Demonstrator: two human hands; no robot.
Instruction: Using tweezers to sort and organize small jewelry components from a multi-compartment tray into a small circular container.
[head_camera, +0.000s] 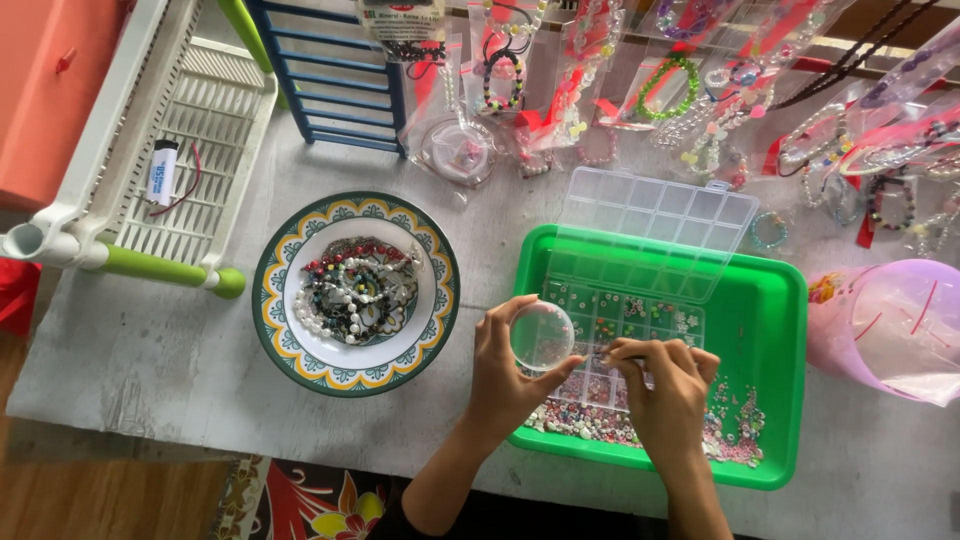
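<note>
My left hand grips a small clear round lid, its face tilted upward, above the green tray; my right hand pinches something thin.

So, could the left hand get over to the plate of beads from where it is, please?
Probably yes: the plate sits just beside the left hand with bare table between them, though that hand holds a small clear dish.
</note>
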